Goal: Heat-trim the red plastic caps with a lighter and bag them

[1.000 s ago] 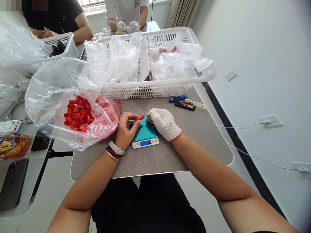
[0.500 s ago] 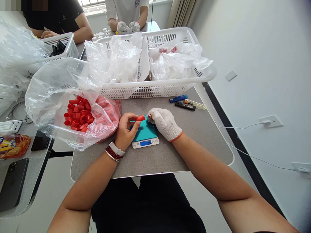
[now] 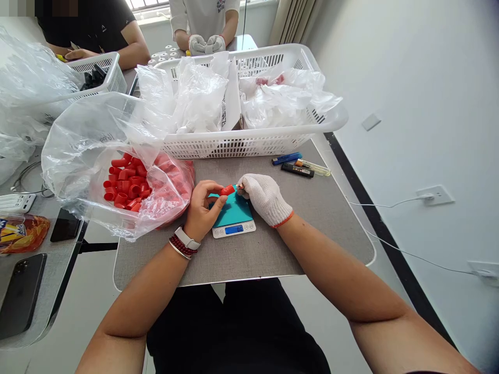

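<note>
A small red plastic cap [image 3: 227, 190] is held just above a teal pad [image 3: 233, 210] that lies on a white digital scale [image 3: 234, 229]. My bare left hand [image 3: 201, 203] grips the cap with its fingertips. My right hand [image 3: 265, 199], in a white knit glove with an orange cuff, pinches the cap's other end. Something small shows at the gloved fingertips, too small to tell. To the left of my left hand, a clear plastic bag [image 3: 117, 156] holds many more red caps [image 3: 123, 182].
A white slotted basket [image 3: 249, 148] full of clear plastic bags stands beyond the scale on a grey mat [image 3: 327, 234]. Pens or lighters [image 3: 297, 170] lie to its front right. Two co-workers sit at the far side and far left, near another basket [image 3: 102, 78].
The red cap has shifted slightly to the right, closer to the gloved fingertips. My hands have closed in a little around it.
</note>
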The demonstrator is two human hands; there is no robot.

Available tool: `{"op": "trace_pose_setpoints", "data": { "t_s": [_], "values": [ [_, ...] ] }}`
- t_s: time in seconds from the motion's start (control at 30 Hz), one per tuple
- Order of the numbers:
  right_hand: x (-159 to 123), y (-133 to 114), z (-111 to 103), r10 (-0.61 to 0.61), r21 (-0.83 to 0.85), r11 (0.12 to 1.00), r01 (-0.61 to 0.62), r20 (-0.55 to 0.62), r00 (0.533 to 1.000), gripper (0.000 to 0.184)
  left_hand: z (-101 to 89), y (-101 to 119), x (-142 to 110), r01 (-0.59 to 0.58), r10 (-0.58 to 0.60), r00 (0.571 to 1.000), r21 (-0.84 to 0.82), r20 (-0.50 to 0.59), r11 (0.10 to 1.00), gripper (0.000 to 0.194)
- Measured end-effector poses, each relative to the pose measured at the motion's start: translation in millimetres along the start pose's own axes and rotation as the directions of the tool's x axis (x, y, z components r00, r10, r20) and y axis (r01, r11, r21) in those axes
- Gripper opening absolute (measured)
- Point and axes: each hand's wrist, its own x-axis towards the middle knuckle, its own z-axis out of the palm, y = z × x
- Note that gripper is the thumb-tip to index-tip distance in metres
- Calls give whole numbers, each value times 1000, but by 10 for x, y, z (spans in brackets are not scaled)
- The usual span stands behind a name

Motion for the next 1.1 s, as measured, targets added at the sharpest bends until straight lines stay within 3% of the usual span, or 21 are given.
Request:
{"op": "trace_pose_setpoints", "data": {
  "t_s": [0.2, 0.3, 0.47, 0.7, 0.83, 1.0, 1.1],
  "values": [
    [3, 6, 12, 5, 11, 1000, -5, -4, 1000, 44, -18, 12, 10, -51, 52, 999, 137, -1, 989, 18],
    [7, 11, 15, 6, 7, 1000, -6, -10, 1000, 45, -15, 8, 5, -26, 23, 999, 79, 32, 997, 20],
    [3, 4, 10, 18, 10, 1000, -18, -4, 1000, 44, 17, 20, -7, 114, -112, 993, -89, 23, 989, 27],
    [7, 12, 11, 26, 17, 1000, -26, 3, 1000, 43, 53, 29, -7, 176, -178, 984, -114, -7, 978, 32],
    [0, 2, 12, 28, 23, 999, -28, -5, 1000, 44, 37, 9, -8, 117, -117, 993, -72, 6, 991, 34],
    [-4, 8, 18, 28, 63, 998, -27, -12, 1000, 43, -19, 61, 21, -49, 40, 998, 204, 50, 978, 32],
    [1, 20, 20, 33, 79, 996, -32, -9, 999, 42, -31, 70, 25, -68, 55, 997, 246, 61, 967, 29]
  ]
}}
